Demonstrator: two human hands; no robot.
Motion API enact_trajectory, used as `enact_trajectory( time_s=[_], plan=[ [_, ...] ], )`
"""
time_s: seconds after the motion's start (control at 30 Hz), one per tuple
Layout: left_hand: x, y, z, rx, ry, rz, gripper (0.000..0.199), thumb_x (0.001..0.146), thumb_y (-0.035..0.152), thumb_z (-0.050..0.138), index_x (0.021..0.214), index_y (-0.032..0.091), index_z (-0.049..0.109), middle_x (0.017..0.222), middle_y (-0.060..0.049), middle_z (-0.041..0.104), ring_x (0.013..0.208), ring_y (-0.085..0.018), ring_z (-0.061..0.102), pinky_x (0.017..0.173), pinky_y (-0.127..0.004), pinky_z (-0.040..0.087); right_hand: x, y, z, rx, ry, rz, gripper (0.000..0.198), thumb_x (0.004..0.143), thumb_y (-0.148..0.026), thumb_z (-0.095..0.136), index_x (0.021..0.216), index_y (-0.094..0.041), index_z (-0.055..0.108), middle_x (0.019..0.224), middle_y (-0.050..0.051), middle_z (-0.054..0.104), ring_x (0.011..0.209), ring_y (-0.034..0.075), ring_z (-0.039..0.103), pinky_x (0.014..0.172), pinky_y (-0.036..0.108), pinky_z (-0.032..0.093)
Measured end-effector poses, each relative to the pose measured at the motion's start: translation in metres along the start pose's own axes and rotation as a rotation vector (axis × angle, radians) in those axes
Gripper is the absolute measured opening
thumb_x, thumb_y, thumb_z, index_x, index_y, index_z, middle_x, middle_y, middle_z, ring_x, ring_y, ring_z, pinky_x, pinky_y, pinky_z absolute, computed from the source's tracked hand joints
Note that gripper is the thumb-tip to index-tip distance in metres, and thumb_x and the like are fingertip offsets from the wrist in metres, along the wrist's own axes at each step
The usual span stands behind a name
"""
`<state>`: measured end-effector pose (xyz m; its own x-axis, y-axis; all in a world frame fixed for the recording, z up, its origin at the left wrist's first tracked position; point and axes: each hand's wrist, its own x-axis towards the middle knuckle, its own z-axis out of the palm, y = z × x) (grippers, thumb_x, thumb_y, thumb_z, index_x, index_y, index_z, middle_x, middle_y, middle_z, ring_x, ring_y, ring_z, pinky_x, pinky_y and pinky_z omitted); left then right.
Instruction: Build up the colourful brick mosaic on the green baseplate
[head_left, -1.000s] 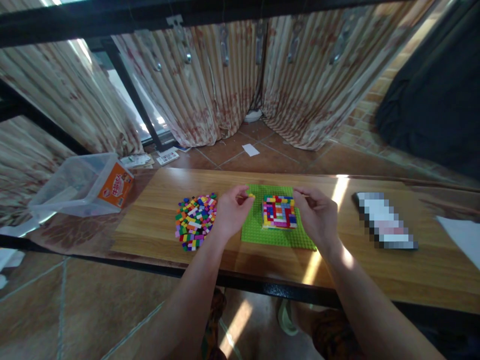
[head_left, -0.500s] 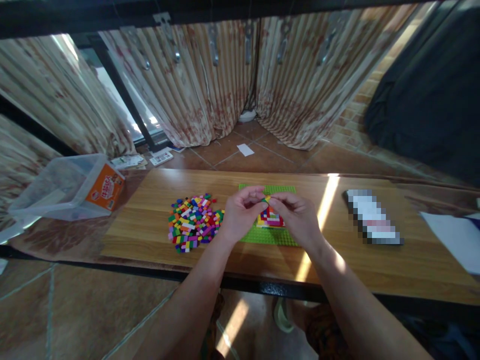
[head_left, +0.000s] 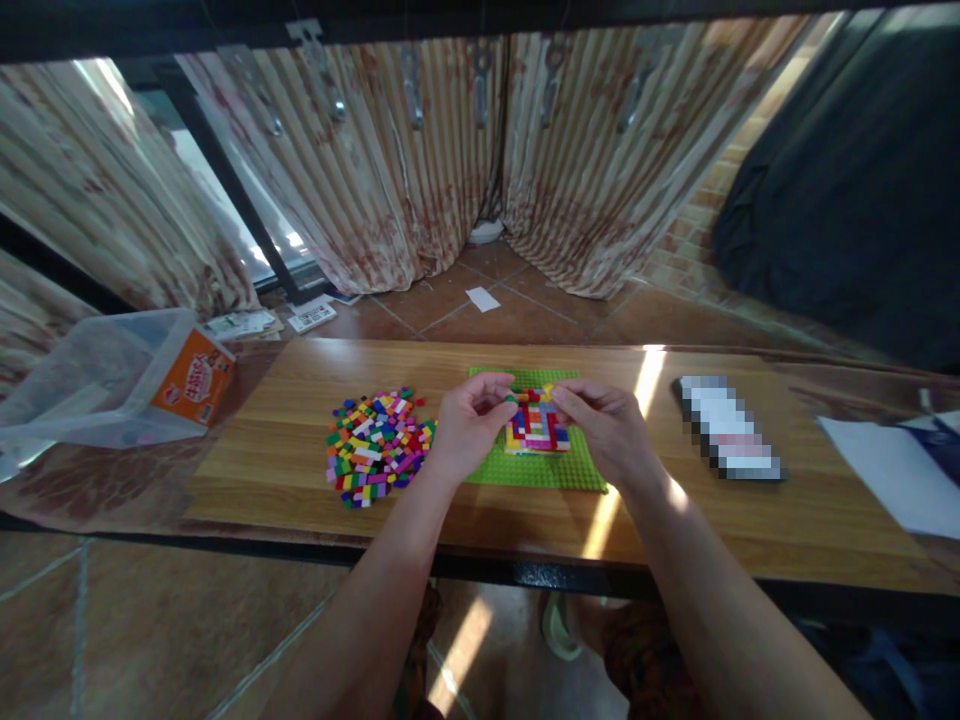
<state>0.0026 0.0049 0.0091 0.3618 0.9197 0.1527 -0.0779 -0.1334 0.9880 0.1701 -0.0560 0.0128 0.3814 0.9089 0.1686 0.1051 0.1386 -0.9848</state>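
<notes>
My left hand (head_left: 471,425) pinches a small green toy brick (head_left: 511,399) between thumb and finger. A small yellow toy brick (head_left: 548,390) sits at the fingertips of my right hand (head_left: 604,425), which is closed on it. Both hands hover over a light green studded baseplate (head_left: 529,477). Between and below them lies a low brick build (head_left: 537,432) of red, blue, white and yellow pieces on the baseplate. My fingers hide parts of its far side.
A pile of loose colourful bricks (head_left: 375,445) lies left of the baseplate on the wooden table (head_left: 259,440). A clear plastic bin (head_left: 112,370) with an orange label stands at the far left. A blurred-out phone-like object (head_left: 727,428) and white paper (head_left: 885,470) lie to the right.
My hands have moved apart. Earlier their fingertips met at a yellow and green piece; now a green brick is in the left hand and a yellow one in the right.
</notes>
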Motion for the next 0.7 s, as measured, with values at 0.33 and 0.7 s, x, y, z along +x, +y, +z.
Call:
enact_trajectory(
  time_s=[0.33, 0.7],
  plan=[
    [0.001, -0.006, -0.004, 0.258, 0.013, -0.066, 0.028, 0.075, 0.004, 0.061, 0.099, 0.014, 0.072, 0.085, -0.003, 0.071, 0.074, -0.012, 0.065, 0.074, -0.026, 0.052, 0.004, 0.012, -0.029, -0.581, 0.14, -0.142, 0.02, 0.082, -0.038, 0.065, 0.079, -0.022, 0.076, 0.078, 0.004, 0.075, 0.071, 0.018, 0.066, 0.071, 0.035, 0.052],
    [-0.002, -0.009, -0.001, 0.285, -0.186, -0.055, 0.032, 0.076, 0.003, 0.057, 0.102, 0.014, 0.071, 0.088, -0.004, 0.073, 0.077, -0.013, 0.066, 0.075, -0.027, 0.053, -0.004, 0.011, -0.013, -0.933, 0.093, -0.152, 0.024, 0.085, -0.036, 0.056, 0.077, -0.022, 0.075, 0.081, 0.005, 0.073, 0.068, 0.018, 0.063, 0.062, 0.032, 0.044]
  ],
)
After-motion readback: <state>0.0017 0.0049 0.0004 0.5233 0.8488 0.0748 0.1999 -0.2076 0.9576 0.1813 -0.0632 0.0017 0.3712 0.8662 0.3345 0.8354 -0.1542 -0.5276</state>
